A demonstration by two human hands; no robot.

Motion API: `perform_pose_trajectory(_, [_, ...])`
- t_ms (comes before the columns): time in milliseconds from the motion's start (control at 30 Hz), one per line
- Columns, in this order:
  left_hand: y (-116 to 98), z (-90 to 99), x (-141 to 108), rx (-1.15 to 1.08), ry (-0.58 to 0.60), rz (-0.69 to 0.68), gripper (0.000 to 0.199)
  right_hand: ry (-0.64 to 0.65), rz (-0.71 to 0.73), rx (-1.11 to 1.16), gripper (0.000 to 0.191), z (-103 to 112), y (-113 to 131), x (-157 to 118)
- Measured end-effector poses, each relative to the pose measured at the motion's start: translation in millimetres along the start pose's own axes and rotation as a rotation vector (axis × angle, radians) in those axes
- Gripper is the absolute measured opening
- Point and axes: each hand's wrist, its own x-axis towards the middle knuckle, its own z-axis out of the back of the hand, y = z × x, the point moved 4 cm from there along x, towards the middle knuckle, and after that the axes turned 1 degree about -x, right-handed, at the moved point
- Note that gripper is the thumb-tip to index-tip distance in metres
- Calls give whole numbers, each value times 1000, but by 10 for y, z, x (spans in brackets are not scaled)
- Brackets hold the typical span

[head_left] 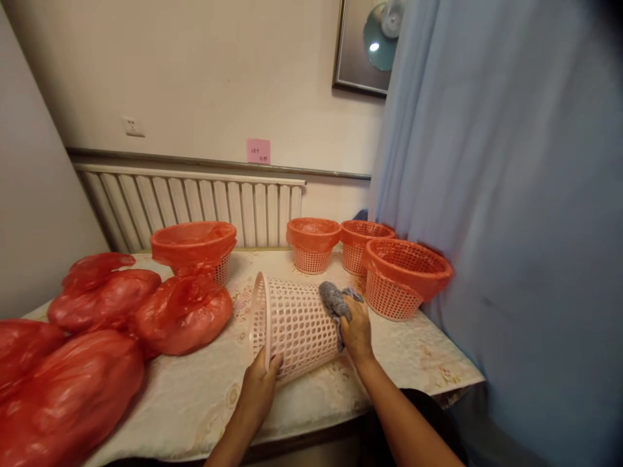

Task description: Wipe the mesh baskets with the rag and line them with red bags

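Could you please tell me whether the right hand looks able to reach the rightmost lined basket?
Probably yes: the rightmost lined basket stands close to the right hand, with no other basket between. That hand holds a gray cloth against the bare basket, so it may need freeing first.

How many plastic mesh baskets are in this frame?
5: a tipped basket in the left hand, a lined basket behind the red bags, and three upright baskets toward the curtain. More could be hidden behind the bags.

Soft light, glare on framed picture (368,50)
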Motion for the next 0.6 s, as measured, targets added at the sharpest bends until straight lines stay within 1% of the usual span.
perform_pose_trajectory(67, [20,-21,37,-7,-9,31,42,-5,-50,-43,44,52,-224,64])
perform_pose_trajectory(133, [17,-28,71,-23,-27,59,44,-13,-88,-51,41,70,-345,103])
perform_pose_trajectory(200, [-8,-27,102,-42,-45,82,45,-40,-93,-36,39,47,-352,113])
perform_pose_trajectory(233, [-26,-28,115,-49,-52,92,45,-57,-81,-27,38,20,-308,102])
perform_pose_trajectory(267, [-44,-33,126,-54,-55,102,45,-71,-57,-18,37,-15,-230,77])
perform_pose_trajectory(333, [-76,-54,143,-55,-50,104,44,-70,18,20,38,-105,30,-20])
perform_pose_trajectory(400, [-94,-84,156,-47,-36,78,41,-16,125,104,43,-201,405,-170])
perform_pose_trajectory(500, [-104,-108,168,-45,-24,-30,33,73,265,270,48,-289,977,-406])
perform_pose_trajectory(567, [-91,-105,170,-64,-13,-70,28,75,275,315,49,-300,1191,-476])
perform_pose_trajectory(600, [-80,-98,171,-72,-11,-65,27,75,286,322,49,-304,1236,-475])
